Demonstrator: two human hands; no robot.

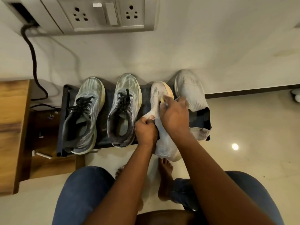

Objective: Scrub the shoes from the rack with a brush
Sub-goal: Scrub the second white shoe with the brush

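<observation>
the pale glossy tiled floor point(243, 127) fills most of the view, meeting a cream wall point(178, 54) at a dark skirting line. a brown wooden cabinet point(13, 124) stands at the left edge. on the wall sits a grey switch and socket panel point(103, 13), and a thick black cable point(32, 54) hangs from a box just beside it, dropping behind the rack. the person's legs in blue jeans point(81, 192) and bare feet point(165, 176) show at the bottom.

a low black metal shoe rack point(65, 111) stands against the wall. on it, side by side, rest two grey-green laced running shoes with dark linings, one at the left point(84, 114) and one next to it point(125, 109). at the rack's right end lies a pale grey knit slip-on shoe point(191, 93), toe toward the wall, its collar sagging open.

between those, a second pale grey knit slip-on shoe with a yellowed sole point(157, 95) is tilted, heel hanging off the rack's front edge above the floor. the left hand point(146, 129) grasps its collar, thumb pinching the knit fabric. the right hand point(175, 114) is clenched around a small yellow brush point(163, 99), mostly hidden under the fingers, its tip pressed against the upper near the shoe's middle.
</observation>
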